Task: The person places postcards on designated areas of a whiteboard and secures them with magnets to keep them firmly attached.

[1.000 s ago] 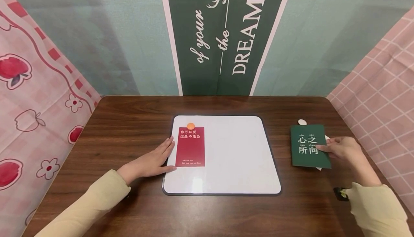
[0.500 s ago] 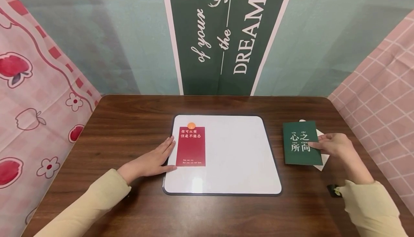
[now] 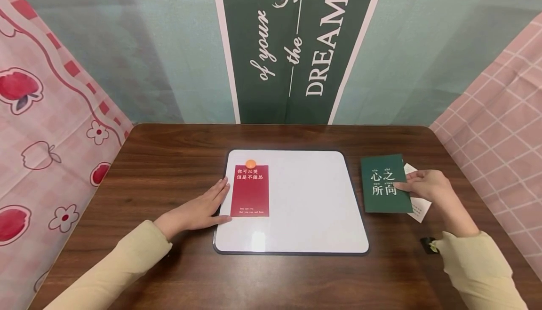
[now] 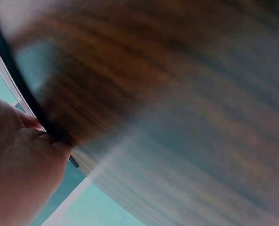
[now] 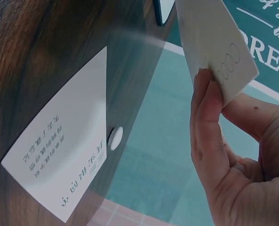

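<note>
My right hand [image 3: 429,190] pinches a dark green card [image 3: 385,202] with white characters by its right edge, thumb on the front. In the right wrist view its pale back [image 5: 214,42] is seen, lifted off the table. My left hand [image 3: 196,211] rests at the left edge of a white board [image 3: 309,197] with a dark rim, fingers extended. On the board's left part lies a red card [image 3: 251,197], with an orange round magnet [image 3: 251,163] at its top edge. A white printed card [image 5: 59,136] lies on the table beneath the right hand, beside a white round magnet [image 5: 115,138].
The brown wooden table [image 3: 296,282] backs onto a teal and green curtain [image 3: 182,42] with lettering. Pink patterned cloths hang at the left [image 3: 55,126] and right [image 3: 504,126]. A small black object [image 3: 428,245] sits by the right sleeve.
My right hand has carried the green card leftward and slightly away from me, close to the board's right edge, uncovering more of the white card. The left hand has stayed put.
</note>
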### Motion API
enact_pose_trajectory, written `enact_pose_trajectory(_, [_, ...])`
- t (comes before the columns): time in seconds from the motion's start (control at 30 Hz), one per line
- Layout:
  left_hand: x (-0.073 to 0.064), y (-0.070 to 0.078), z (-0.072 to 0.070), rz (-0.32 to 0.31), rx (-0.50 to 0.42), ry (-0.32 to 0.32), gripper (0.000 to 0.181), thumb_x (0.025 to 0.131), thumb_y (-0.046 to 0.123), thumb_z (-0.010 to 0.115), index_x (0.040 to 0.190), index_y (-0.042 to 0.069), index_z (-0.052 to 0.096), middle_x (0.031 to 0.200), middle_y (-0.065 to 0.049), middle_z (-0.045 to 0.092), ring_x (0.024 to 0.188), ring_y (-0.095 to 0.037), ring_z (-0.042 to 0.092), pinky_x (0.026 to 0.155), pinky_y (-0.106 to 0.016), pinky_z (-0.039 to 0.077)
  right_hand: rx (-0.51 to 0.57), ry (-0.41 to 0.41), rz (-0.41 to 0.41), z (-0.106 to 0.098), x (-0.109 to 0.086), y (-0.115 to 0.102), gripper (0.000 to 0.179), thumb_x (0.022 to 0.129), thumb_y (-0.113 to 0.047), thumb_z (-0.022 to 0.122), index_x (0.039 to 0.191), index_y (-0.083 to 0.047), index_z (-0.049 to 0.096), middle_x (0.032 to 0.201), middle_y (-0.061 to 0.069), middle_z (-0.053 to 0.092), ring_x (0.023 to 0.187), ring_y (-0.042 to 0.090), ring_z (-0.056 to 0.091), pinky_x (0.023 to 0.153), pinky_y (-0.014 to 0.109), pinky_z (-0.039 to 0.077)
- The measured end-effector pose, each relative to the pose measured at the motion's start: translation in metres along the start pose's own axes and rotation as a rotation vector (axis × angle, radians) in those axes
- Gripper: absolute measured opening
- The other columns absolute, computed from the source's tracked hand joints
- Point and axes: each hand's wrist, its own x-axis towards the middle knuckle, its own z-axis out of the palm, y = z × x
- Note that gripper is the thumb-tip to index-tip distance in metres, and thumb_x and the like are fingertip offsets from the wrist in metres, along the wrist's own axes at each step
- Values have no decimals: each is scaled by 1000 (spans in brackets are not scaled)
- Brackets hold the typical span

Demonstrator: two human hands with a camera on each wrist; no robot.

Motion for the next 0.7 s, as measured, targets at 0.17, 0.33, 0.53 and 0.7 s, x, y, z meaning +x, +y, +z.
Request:
enact_pose_trajectory(0.17, [0,0,0,0,0,2,91,84,57,51,146,4,11,153,-12,3,139,-27,7,104,-43,31,64,-13,-12,4,1,-3,74,72,-40,75,111,18,49,75,1,67,61,4,61,61,30,53])
enact_pose_trajectory(0.33, [0,0,1,2,5,6,91,84,57,50,146,4,11,153,-12,3,139,-27,7,103,-43,31,47,-3,-20,9,0,-9,75,71,-41,75,111,16,50,85,10,65,62,4,60,60,25,50])
enact_pose_trajectory(0.53, [0,-1,2,2,4,7,91,83,57,52,146,4,11,153,-11,4,139,-27,7,103,-43,32,58,-23,-33,15,1,-15,70,73,-42,74,110,13,52,84,7,65,64,3,60,65,29,50])
enact_pose_trajectory(0.7, [0,-2,2,4,7,6,91,84,57,51,146,4,11,153,-11,3,139,-27,7,103,-43,31,166,-79,-49,20,2,-17,67,76,-33,73,112,16,47,80,-1,62,64,4,62,67,31,54])
